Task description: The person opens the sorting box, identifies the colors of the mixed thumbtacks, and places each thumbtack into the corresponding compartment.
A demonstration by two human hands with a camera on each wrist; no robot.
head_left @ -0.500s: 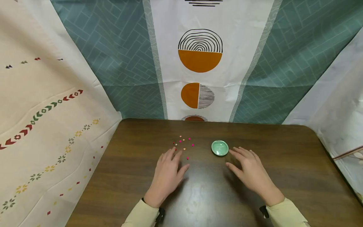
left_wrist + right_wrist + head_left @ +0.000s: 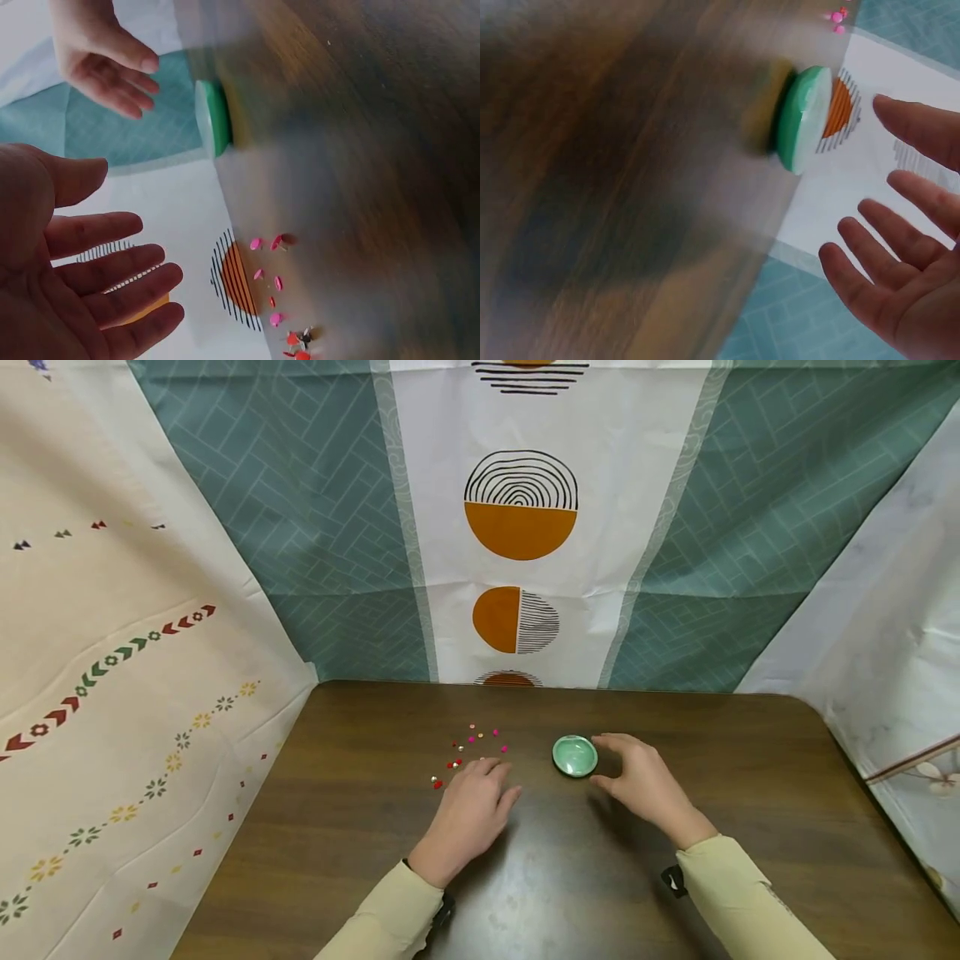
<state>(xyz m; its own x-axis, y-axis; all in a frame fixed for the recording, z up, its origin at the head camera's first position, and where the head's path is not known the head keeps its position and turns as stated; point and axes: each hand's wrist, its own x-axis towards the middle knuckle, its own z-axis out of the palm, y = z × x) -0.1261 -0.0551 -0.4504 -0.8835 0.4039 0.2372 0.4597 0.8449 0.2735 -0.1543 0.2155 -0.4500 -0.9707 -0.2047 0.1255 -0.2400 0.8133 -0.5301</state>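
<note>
Several small thumbtacks (image 2: 504, 748), pink, red and metallic, lie scattered on the table, left of a small round green dish (image 2: 575, 756). My left hand (image 2: 470, 810) hovers at the near side of the tacks and hides some of them in the head view; its fingers (image 2: 112, 266) are spread and hold nothing. Beside the dish's right edge is my right hand (image 2: 645, 785), thumb and fingers apart with a gap toward it. In the right wrist view the dish (image 2: 795, 124) stands apart from the fingertips (image 2: 829, 255). The dish's inside looks smooth and glossy.
The brown wooden table (image 2: 315, 860) ends at a patterned teal and white curtain (image 2: 330, 527) along its back edge. A cream embroidered cloth (image 2: 112, 693) hangs at the left, and a whitish cloth (image 2: 877, 610) at the right.
My left hand has moved a little to the right, uncovering tacks on its left side. My right hand has drawn its fingers closer together beside the dish. The head view has shifted slightly.
</note>
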